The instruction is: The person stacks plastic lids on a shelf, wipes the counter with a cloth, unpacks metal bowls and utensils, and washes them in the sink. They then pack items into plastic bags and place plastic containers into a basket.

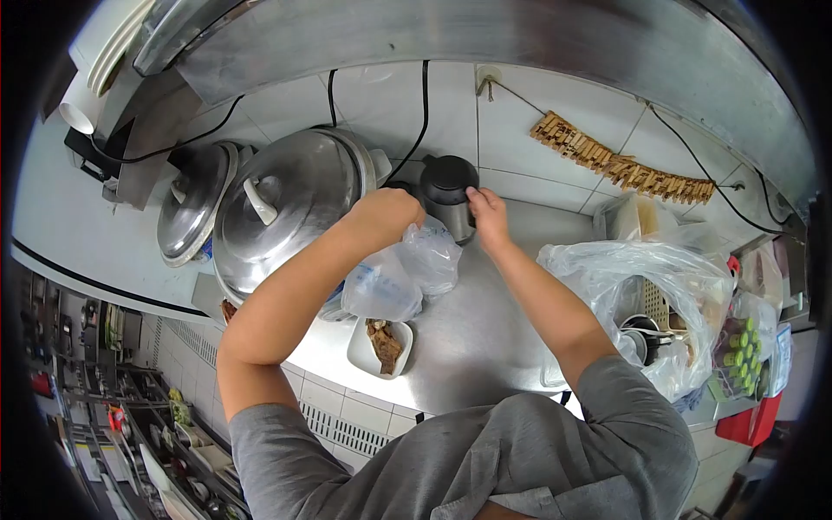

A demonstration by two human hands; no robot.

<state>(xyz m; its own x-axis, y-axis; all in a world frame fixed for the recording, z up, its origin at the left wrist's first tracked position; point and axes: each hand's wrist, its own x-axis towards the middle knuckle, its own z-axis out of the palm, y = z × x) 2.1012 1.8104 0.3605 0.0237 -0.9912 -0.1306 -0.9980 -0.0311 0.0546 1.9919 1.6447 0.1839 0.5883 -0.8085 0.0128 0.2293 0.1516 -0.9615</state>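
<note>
My left hand (pixel 387 215) is closed, its fingers gathered on the top of a clear plastic bag (pixel 381 286) that hangs down over the counter. The bag's contents cannot be made out. My right hand (pixel 490 217) grips the right side of a steel jug with a black lid (pixel 451 179), which stands upright near the tiled wall. Below the bag, a white dish (pixel 362 357) holds a brown piece of food (pixel 384 347). A large lidded steel pot (pixel 299 195) stands just left of my left hand.
A smaller lidded pot (pixel 189 212) stands farther left. A big clear plastic bag (pixel 637 269) with pans and utensils sits on the right of the steel counter (pixel 485 347), beside green-capped items (pixel 739 355). Black cords (pixel 423 121) and a wooden-slat string (pixel 607 160) hang along the wall.
</note>
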